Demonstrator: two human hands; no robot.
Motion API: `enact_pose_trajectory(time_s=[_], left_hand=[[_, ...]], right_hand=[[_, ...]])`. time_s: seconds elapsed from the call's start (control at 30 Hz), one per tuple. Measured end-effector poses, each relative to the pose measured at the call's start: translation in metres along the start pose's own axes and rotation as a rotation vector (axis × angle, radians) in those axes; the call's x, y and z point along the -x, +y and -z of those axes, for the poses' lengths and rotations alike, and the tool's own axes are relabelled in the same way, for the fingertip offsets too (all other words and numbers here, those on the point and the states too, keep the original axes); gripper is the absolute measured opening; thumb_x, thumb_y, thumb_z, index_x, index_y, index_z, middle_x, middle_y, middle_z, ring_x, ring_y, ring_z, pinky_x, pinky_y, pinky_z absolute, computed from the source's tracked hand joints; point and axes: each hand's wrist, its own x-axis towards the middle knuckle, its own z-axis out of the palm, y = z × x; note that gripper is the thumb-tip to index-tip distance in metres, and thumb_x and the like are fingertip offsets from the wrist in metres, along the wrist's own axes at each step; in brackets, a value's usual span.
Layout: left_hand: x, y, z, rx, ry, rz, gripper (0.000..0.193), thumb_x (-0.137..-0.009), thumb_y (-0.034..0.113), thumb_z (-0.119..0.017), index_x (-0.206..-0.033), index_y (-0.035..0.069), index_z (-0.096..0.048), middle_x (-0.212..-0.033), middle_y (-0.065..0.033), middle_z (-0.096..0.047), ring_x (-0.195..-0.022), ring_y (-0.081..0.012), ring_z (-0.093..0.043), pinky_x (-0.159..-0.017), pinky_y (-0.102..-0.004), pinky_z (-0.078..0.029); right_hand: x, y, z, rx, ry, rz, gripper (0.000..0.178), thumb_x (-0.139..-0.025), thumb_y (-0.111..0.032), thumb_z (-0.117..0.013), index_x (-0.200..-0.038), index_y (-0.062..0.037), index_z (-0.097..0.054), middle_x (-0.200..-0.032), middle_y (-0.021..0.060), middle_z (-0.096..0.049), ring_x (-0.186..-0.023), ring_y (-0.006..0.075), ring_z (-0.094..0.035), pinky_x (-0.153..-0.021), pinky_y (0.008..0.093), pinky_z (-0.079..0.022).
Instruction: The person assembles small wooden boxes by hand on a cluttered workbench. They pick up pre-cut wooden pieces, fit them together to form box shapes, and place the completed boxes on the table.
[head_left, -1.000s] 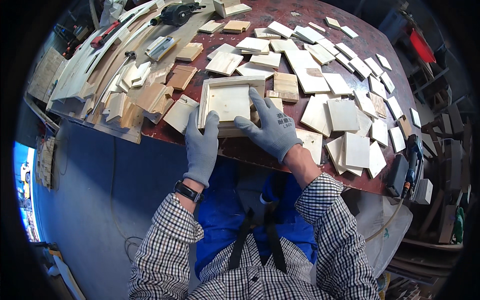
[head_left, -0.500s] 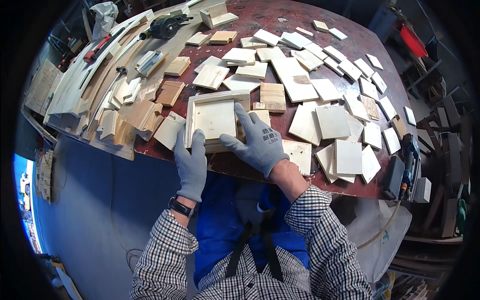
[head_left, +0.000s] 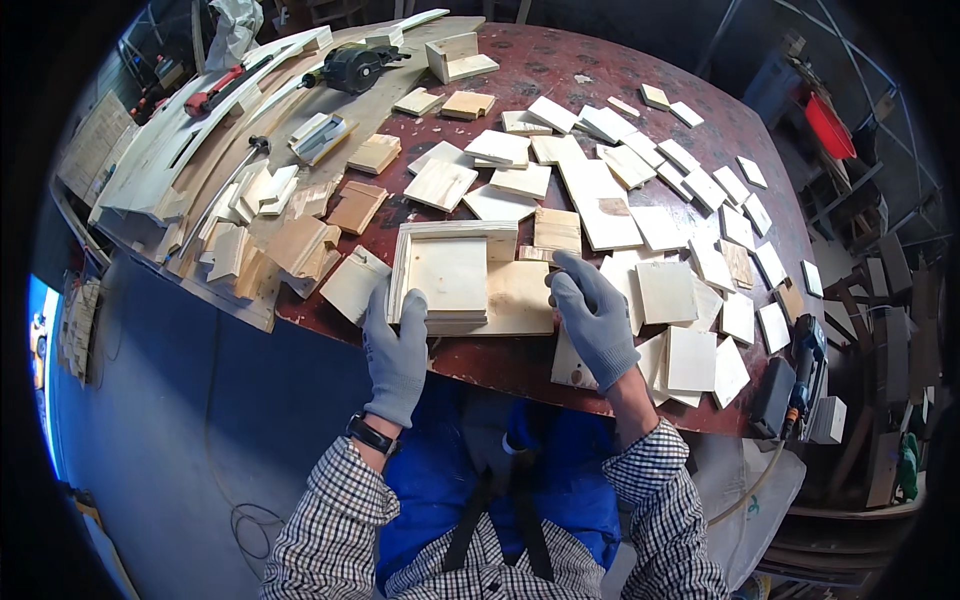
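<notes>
Plainly, grey-gloved left hand [head_left: 396, 355]: I see it pinching the near-left corner of the pale L-shaped wooden fence [head_left: 455, 229]
Pale square wooden panel [head_left: 448, 273]: right of that grip, inside the fence
Grey-gloved right hand [head_left: 597, 325]: curled near the pale rectangular wooden baseboard [head_left: 521, 298]; contact I cannot tell
Panel seating: I'd press both edges snug, evenly

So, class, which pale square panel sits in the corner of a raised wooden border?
The panel right of the left hand: a raised border runs along its left and far sides; other squares lack one.
</notes>
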Motion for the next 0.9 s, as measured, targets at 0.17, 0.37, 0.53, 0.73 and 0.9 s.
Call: enact_pose_trajectory(time_s=[0.17,0.37,0.53,0.73,0.9], left_hand=[[-0.001,0.0,0.001,0.005,-0.024,-0.054,0.038,-0.104,0.031,-0.061,-0.121,-0.003,-0.06,-0.104,-0.0217,-0.066,-0.093,-0.0355,-0.065,-0.087,-0.0468,-0.051],[-0.001,0.0,0.004,-0.046,-0.033,-0.065,0.039,-0.103,0.029,-0.061,-0.124,-0.004,-0.059,-0.109,-0.0218,-0.065,-0.099,-0.0361,-0.066,-0.091,-0.0464,-0.052],[0.001,-0.005,-0.003,-0.015,-0.051,-0.085,0.044,-0.103,0.029,-0.06,-0.128,-0.007,-0.059,-0.115,-0.0232,-0.064,-0.106,-0.0377,-0.064,-0.096,-0.0468,-0.05],[0.0,0.006,0.005,0.098,-0.061,0.043,0.036,-0.106,0.026,-0.059,-0.124,-0.004,-0.061,-0.107,-0.0178,-0.068,-0.1,-0.0274,-0.065,-0.092,-0.0417,-0.052],[-0.004,-0.01,0.0,0.064,-0.073,-0.001,0.037,-0.108,0.027,-0.057,-0.132,-0.001,-0.06,-0.102,-0.0028,-0.059,-0.084,-0.0108,-0.053,-0.073,-0.0278,-0.048]], right_hand=[[0.017,-0.013,0.009,0.287,-0.062,0.113,0.043,-0.104,-0.026,-0.064,-0.139,-0.0009,-0.063,-0.117,0.0177,-0.071,-0.105,0.029,-0.072,-0.094,0.0373,-0.056],[0.022,-0.018,0.009,0.627,-0.149,0.225,0.044,-0.101,-0.025,-0.067,-0.14,-0.0051,-0.062,-0.11,0.0153,-0.07,-0.101,0.033,-0.069,-0.092,0.0433,-0.054],[0.032,-0.004,0.019,0.565,-0.087,0.317,0.043,-0.096,-0.019,-0.071,-0.137,-0.0069,-0.064,-0.109,0.015,-0.07,-0.102,0.0345,-0.068,-0.093,0.0453,-0.053],[0.052,-0.007,0.055,0.404,0.472,0.378,0.031,-0.099,0.007,-0.062,-0.129,0.0015,-0.068,-0.106,0.0132,-0.073,-0.096,0.0208,-0.072,-0.083,0.0338,-0.058],[0.076,-0.001,0.089,0.359,0.529,0.336,0.033,-0.099,0.006,-0.062,-0.13,0.0012,-0.069,-0.107,0.0126,-0.074,-0.095,0.0202,-0.072,-0.085,0.0319,-0.059]])
